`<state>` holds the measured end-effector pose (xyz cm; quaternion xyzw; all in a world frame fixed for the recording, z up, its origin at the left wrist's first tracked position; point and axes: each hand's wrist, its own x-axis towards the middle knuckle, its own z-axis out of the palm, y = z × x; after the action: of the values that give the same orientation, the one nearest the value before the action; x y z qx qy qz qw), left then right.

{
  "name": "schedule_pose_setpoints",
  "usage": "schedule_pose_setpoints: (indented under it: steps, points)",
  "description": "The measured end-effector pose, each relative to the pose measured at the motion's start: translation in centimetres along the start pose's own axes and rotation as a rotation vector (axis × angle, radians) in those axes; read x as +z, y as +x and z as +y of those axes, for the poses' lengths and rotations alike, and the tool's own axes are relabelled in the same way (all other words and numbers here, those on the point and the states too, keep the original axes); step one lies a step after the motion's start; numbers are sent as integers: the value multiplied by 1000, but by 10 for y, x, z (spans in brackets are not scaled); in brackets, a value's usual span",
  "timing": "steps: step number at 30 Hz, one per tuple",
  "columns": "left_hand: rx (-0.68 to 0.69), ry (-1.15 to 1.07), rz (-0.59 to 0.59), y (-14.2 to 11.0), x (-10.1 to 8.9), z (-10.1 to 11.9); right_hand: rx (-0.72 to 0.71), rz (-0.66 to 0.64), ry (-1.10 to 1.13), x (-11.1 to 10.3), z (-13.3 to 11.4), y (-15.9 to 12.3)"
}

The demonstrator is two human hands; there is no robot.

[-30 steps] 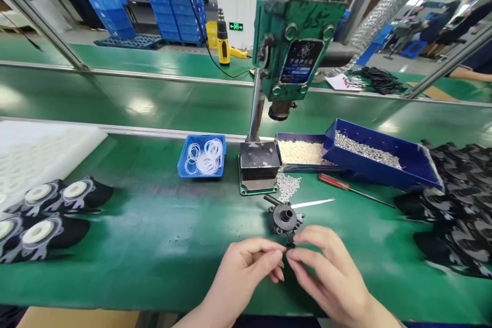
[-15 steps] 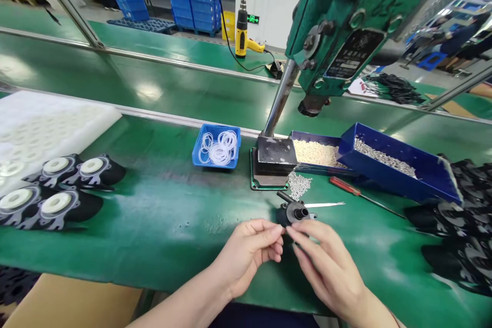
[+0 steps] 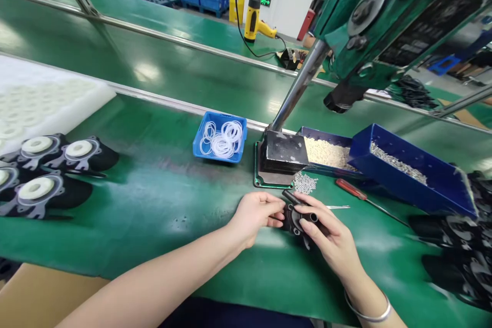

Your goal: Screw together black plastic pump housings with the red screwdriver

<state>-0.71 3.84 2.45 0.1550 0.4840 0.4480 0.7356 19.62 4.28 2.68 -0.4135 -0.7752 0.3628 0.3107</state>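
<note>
A black plastic pump housing (image 3: 295, 221) with two pipe stubs sits low over the green bench in front of me. My right hand (image 3: 333, 241) is closed around it, thumb and fingers about the upright stub. At the housing's left edge, my left hand (image 3: 255, 218) is pinched. Whatever its fingertips hold, if anything, is too small to make out. Just beyond the housing lies a pile of small metal nuts (image 3: 305, 183). The pale tip of a thin pointed tool (image 3: 340, 207) shows behind my right hand.
A green press (image 3: 384, 36) rises over the bench on a black base (image 3: 286, 151). Around it are a blue tray of white rings (image 3: 221, 138), blue bins (image 3: 407, 174) of small hardware and a red screwdriver (image 3: 351, 189). Black housings (image 3: 79, 151) stand left and right.
My right hand has moved from a pinch beside the housing to a grip over it, and the housing has tilted. My left hand has come against its left side. The view has shifted.
</note>
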Motion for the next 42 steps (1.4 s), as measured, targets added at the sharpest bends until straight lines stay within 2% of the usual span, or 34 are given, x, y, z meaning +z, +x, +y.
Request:
schedule_pose_setpoints:
  steps: [15, 22, 28, 35, 42]
  points:
    - [-43, -245, 60, -13, 12, -16, -41, 64, -42, 5, 7, -4]
    - [-41, -395, 5, -21, 12, -22, -49, 63, -51, 5, 11, -4]
    - [-1, -385, -37, -25, 10, -23, -49, 61, -29, 5, 12, -5]
    - [-74, -522, -33, -23, 8, -22, -53, 66, -21, 4, 14, -5]
    - [-102, -555, -5, -23, 9, -19, -52, 50, -14, 2, 14, -5]
